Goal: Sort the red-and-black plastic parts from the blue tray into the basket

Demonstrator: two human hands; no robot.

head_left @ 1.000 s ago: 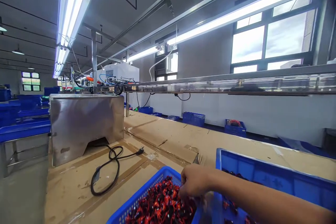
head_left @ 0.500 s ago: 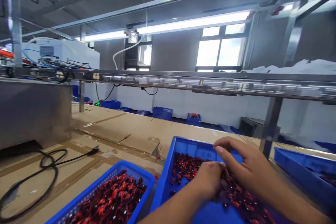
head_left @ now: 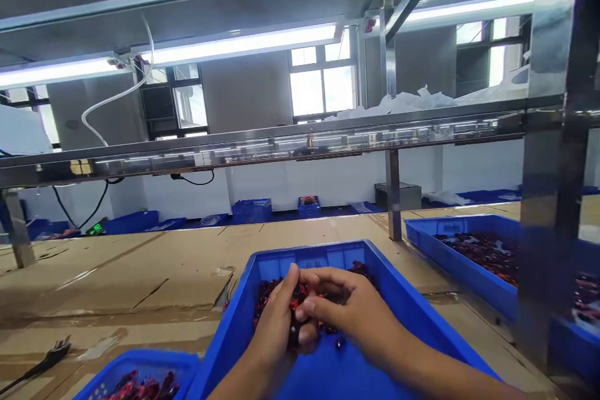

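Above a deep blue plastic bin, my two hands are close together. My left hand is cupped, fingers curled around several small glossy red and black pieces; their exact kind is too small to make out. Thumb and fingers of my right hand are bent in from the other side and close on the same pieces, partly covering them. More of these pieces lie heaped at the bin's far end, behind my hands. One dark piece sits apart on the blue floor of the bin.
A smaller blue basket with red pieces stands at the lower left, near a black plug. At right, another blue bin of pieces stands behind a metal post. Cardboard covers the table; a metal shelf rail crosses above.
The view has swung right, so the bin appears nearer the middle. My hands have come up and together, with the pieces now showing between them; before, my left hand was down among the pieces.
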